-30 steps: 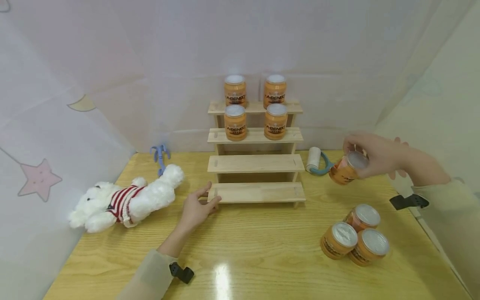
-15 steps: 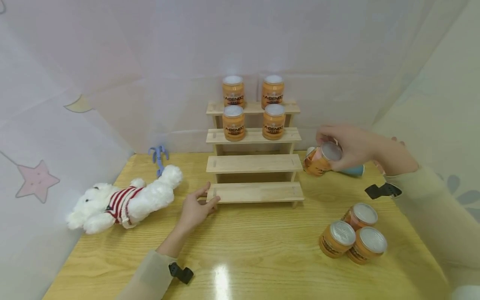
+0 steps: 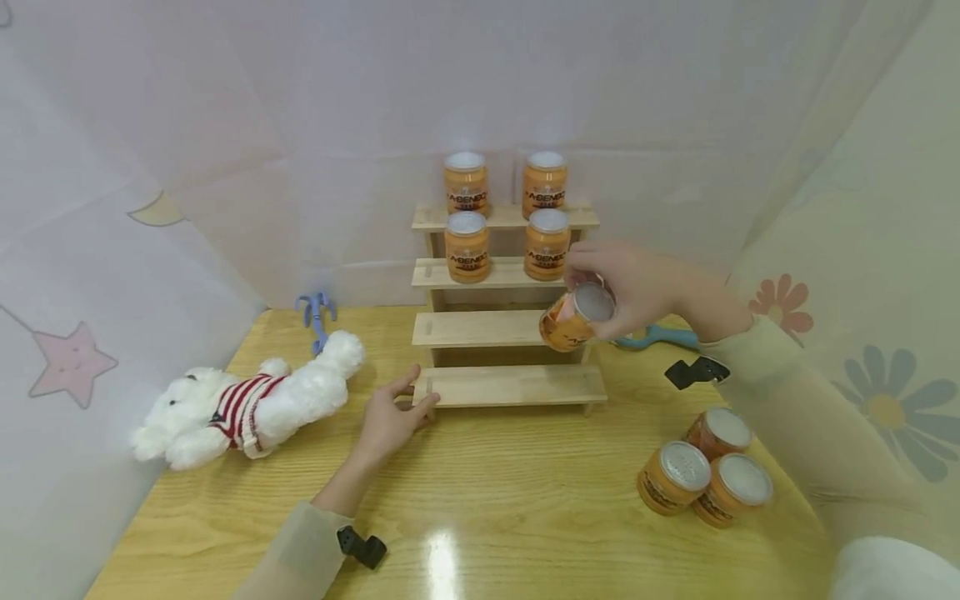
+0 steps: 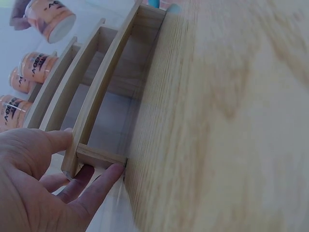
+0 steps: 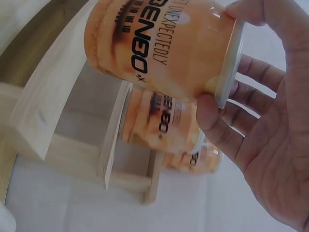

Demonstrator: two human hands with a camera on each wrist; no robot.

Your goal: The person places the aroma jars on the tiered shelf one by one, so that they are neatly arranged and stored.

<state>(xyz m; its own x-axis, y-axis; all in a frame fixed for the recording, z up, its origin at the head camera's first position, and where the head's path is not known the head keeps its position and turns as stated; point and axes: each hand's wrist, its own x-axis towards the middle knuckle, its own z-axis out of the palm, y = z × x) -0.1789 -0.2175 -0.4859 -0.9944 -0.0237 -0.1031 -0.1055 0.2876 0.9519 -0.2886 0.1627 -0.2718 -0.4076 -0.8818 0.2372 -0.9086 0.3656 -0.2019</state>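
A stepped wooden display rack [image 3: 480, 387] stands at the back of the table. My left hand [image 3: 390, 421] grips the left end of its lowest step, thumb on top and fingers below, as the left wrist view shows. With its fingertips round the lid end, my right hand [image 3: 633, 287] holds an orange can [image 3: 564, 327] in the air, tilted, by the right end of the second step from the bottom. The held can's label [image 5: 140, 58] shows in the right wrist view. Two matching cans [image 3: 465, 185] stand on the top step, and two more cans [image 3: 467, 250] one step below.
Three more orange cans [image 3: 667, 483] stand clustered on the table's right. A white plush toy [image 3: 300, 408] in a striped shirt lies at left, near a small blue claw-shaped object [image 3: 317, 312]. Partly behind my right hand is a blue object [image 3: 660, 336]. Printed cloth hangs behind.
My right hand has carried the can leftward, from the right of the rack to its right end. The left hand keeps its grip on the lowest step.
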